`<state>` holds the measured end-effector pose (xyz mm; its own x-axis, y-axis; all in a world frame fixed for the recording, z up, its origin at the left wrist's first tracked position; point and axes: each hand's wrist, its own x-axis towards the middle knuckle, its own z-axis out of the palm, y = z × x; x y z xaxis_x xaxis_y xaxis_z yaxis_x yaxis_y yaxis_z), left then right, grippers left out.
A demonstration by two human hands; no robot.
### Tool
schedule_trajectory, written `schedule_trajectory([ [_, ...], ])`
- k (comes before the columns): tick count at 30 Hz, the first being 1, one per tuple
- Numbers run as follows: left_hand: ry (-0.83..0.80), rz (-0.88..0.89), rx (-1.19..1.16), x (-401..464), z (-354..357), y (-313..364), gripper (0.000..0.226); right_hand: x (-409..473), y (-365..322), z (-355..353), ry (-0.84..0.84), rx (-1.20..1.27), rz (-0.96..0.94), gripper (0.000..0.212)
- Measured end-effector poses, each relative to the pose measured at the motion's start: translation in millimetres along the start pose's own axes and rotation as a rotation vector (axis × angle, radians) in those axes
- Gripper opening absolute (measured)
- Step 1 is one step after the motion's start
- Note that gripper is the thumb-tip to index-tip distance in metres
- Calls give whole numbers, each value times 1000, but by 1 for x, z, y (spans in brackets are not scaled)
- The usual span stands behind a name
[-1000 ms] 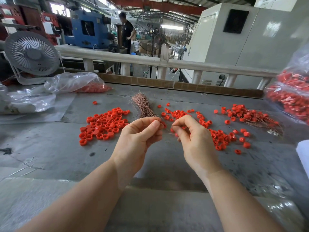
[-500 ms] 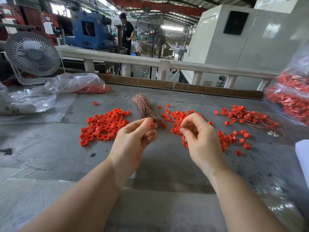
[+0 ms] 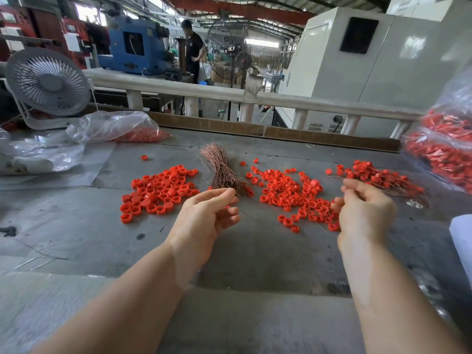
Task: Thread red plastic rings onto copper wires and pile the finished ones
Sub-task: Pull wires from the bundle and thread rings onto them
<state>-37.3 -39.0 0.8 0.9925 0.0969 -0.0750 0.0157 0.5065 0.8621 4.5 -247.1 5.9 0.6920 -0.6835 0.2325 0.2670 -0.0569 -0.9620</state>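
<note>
**Two hands above a grey bench strewn with red rings**

Far to the left of the left hand, a white desk fan (image 3: 47,81) stands at the bench's back corner, with crumpled clear plastic bags (image 3: 102,129) beside it, one holding red pieces. The bench top (image 3: 76,226) is dull grey, scuffed and stained. Just left of the left hand lies a pile of loose red rings (image 3: 158,191).

The left hand (image 3: 207,215) hovers palm-in, fingers curled with thumb and forefinger nearly closed; whether it holds anything cannot be told. Just beyond its fingertips lies the bundle of copper wires (image 3: 219,167).

Between the two hands spreads a second scatter of rings (image 3: 288,192), some with thin wires among them. The right hand (image 3: 362,213) is blurred, fingers curled; what it grips, if anything, cannot be told. Beyond and to its right sits the pile of finished ones (image 3: 378,176), wires trailing out. Further right, a clear bag (image 3: 444,149) bulges with red parts.

Behind the bench runs a pale railing (image 3: 281,98); past it, a factory hall with a blue machine (image 3: 135,47), a standing person (image 3: 192,49), a large floor fan (image 3: 229,49) and a cream cabinet (image 3: 370,67).
</note>
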Motion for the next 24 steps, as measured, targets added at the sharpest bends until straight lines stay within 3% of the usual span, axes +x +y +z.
schedule_trajectory([
  [5,23,28,77,-1,2,-1,3,12,8,-4,33,-39,109,36],
  [12,92,159,463,0,-2,-7,13,7,9,-2,-81,-255,147,48],
  [16,195,279,716,4,-8,-4,22,-1,7,-3,-76,-538,-38,50],
  [19,223,374,931,4,-11,-2,20,-9,3,-2,-127,-584,-160,37],
  [22,239,486,1128,2,-10,-1,11,-24,-2,3,-244,-625,-325,16],
  [24,230,511,1222,3,-11,-2,8,-38,-4,8,-403,-646,-442,13],
])
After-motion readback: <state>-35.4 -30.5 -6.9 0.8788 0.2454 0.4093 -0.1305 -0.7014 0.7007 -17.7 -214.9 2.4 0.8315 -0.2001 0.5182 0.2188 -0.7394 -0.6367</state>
